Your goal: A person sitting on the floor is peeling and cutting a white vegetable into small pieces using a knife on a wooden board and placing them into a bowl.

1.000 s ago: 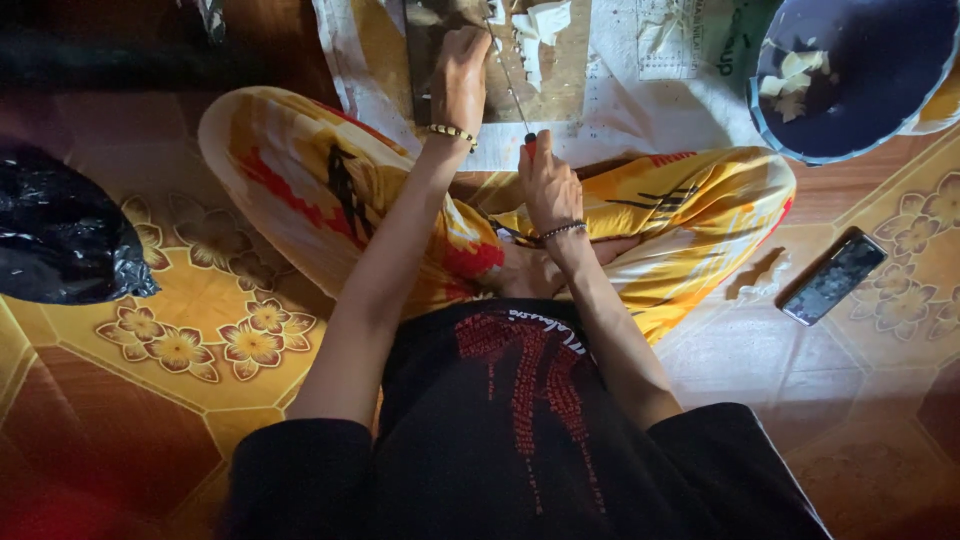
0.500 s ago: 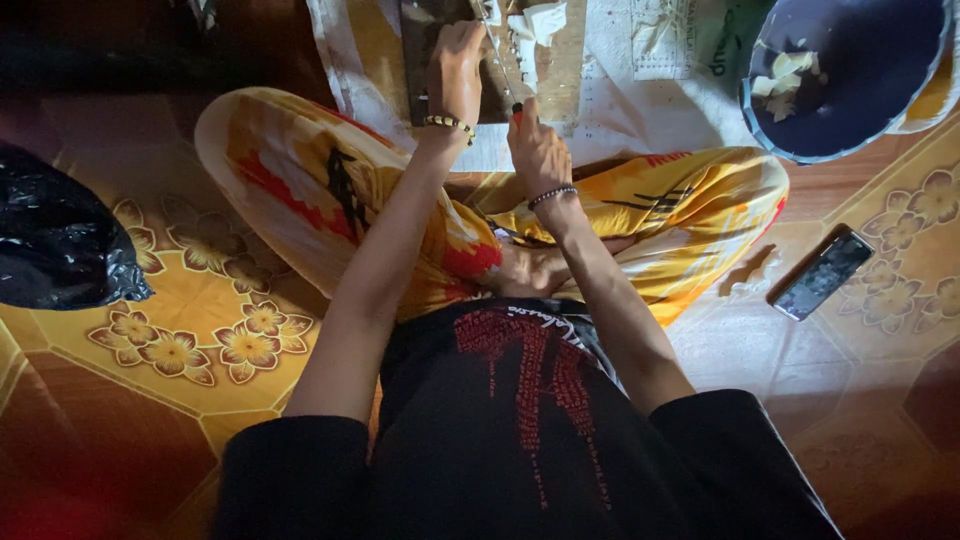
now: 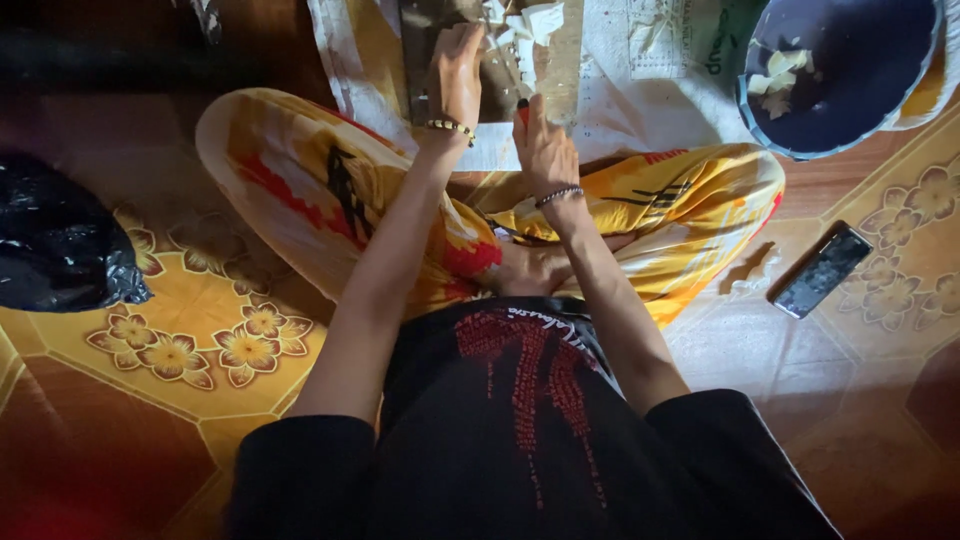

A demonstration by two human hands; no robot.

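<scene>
**Cross-legged on the floor, both hands up at the cutting board**

Person sits on a patterned tile floor [image 3: 200, 330] w/ yellow flower motifs, legs folded in bright yellow-orange printed trousers [image 3: 320, 190], black top w/ red print filling the bottom of the view. Far left – a crumpled black plastic bag [image 3: 55, 250] on the tiles. Top right, a dark blue bowl [image 3: 850, 110] w/ a few pale cut pieces inside. Top centre, a wooden cutting board [image 3: 480, 70] lies on printed paper [image 3: 640, 90], just beyond the knees; pale chunks [image 3: 530, 25] piled at its far end. Right of the knee, a dark phone [image 3: 822, 270] flat on the floor, well apart from the hands.

Left hand [image 3: 455, 75] – beaded bracelet at the wrist – rests palm-down on the board, fingers curled over it. Right hand [image 3: 545, 150] sits at the board's near edge, fingers closed; what it grips, can't tell from here. Hands near each other, not touching.
</scene>
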